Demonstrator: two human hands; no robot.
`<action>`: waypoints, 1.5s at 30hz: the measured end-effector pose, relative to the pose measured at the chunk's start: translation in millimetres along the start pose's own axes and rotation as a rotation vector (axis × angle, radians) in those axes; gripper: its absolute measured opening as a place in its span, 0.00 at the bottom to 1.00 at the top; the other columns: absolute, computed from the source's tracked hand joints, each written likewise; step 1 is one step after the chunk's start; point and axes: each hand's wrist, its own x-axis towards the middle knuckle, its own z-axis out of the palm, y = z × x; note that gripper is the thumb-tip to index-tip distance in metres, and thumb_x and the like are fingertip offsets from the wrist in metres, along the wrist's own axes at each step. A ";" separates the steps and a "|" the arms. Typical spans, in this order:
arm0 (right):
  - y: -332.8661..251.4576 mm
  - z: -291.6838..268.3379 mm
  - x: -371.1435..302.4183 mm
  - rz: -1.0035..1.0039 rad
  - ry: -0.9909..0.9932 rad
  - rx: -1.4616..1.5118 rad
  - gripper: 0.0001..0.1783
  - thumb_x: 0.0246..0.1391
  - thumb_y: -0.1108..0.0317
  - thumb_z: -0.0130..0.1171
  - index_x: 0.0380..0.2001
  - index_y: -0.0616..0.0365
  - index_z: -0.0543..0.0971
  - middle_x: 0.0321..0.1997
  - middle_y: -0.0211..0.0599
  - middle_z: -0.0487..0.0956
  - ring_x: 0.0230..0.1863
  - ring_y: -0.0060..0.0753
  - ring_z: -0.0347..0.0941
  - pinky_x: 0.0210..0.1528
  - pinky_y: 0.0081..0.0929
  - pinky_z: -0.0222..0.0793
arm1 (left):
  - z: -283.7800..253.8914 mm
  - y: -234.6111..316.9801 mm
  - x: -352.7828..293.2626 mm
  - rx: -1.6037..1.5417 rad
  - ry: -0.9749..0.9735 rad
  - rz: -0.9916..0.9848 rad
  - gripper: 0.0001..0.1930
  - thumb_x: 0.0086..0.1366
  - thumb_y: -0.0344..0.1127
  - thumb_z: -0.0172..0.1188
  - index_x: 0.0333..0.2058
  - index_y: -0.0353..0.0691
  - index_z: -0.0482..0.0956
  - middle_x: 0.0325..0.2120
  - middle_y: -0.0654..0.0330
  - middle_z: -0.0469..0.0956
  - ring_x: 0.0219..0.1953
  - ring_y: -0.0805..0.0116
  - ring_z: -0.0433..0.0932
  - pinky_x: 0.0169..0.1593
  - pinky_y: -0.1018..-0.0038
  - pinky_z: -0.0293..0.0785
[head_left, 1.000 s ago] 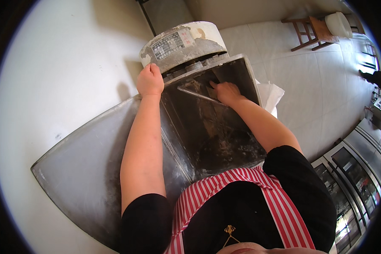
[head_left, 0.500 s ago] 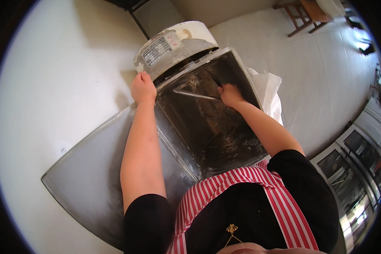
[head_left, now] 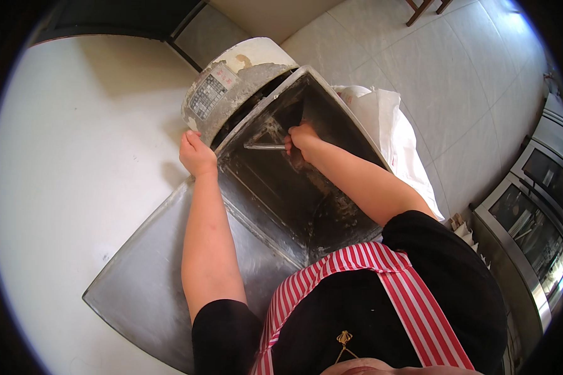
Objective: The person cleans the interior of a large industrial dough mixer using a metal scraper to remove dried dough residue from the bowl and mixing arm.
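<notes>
I stand over a deep, dirty metal hopper point(head_left: 331, 103) on a floor machine. My left hand point(head_left: 197, 154) grips the hopper's near left rim. My right hand point(head_left: 303, 139) reaches down inside it and is shut on a thin metal scraper point(head_left: 264, 146) whose blade lies against the far inner wall. Pale residue coats the inside walls. A round white motor housing with a keypad panel point(head_left: 214, 94) sits at the hopper's far end.
A flat metal shelf point(head_left: 150, 281) spreads out below my left arm. A white sack point(head_left: 388, 119) lies to the right of the hopper on the tiled floor. Steel oven doors point(head_left: 532, 212) stand at the right edge. A white wall point(head_left: 75, 187) fills the left.
My right hand has slid the scraper further toward the hopper's far end. My head has moved closer, so the hopper looks larger. The left hand keeps its grip on the rim.
</notes>
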 end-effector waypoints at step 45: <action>-15.1 -7.0 16.7 0.103 -0.003 -0.068 0.07 0.58 0.67 0.44 0.33 0.60 0.67 0.20 0.38 0.69 0.15 0.32 0.64 0.18 0.36 0.63 | -1.7 29.7 1.3 0.055 -0.153 -0.024 0.21 0.64 0.47 0.45 0.22 0.37 0.75 0.20 0.55 0.77 0.25 0.57 0.75 0.33 0.66 0.68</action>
